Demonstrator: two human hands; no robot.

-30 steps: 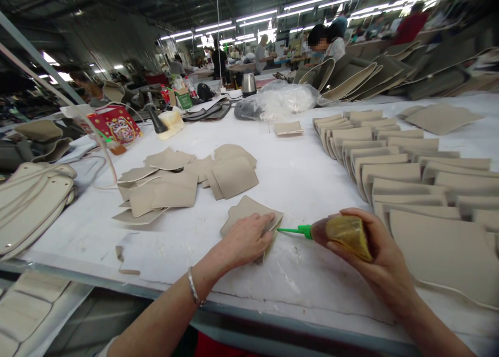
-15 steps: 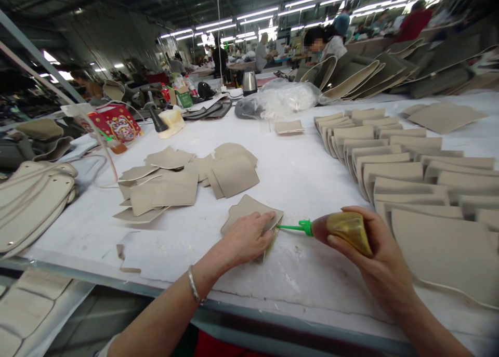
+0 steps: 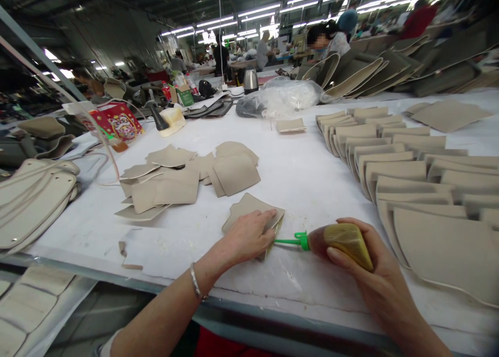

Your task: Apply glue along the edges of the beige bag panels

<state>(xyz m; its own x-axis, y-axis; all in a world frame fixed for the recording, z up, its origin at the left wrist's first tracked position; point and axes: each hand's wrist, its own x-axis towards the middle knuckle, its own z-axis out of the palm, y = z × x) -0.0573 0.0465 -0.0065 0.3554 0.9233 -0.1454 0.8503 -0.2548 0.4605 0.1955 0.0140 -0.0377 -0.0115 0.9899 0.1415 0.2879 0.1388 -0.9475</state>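
My left hand (image 3: 249,236) lies on a beige leather piece (image 3: 244,207), its fingers near the right edge. Whether the fingers grip that piece or only press it is hard to tell; they look bent over the edge. My right hand (image 3: 366,263) is wrapped round a glue bottle (image 3: 339,241) of yellow-brown liquid, tilted on its side. Its green nozzle (image 3: 290,241) points left, with the tip beside the lower right edge of the piece, close to my left fingertips. A shiny strip runs along that edge.
Loose beige pieces (image 3: 177,185) lie behind my left hand. Folded pieces (image 3: 397,170) stand in rows at the right. Farther back are a plastic bag (image 3: 288,98), a kettle (image 3: 250,80) and a red bag (image 3: 122,122). A person (image 3: 327,37) bends over work beyond.
The bottle in my right hand has moved slightly down and left, its nozzle tip now lower along the edge of the piece. My left hand has stayed in place.
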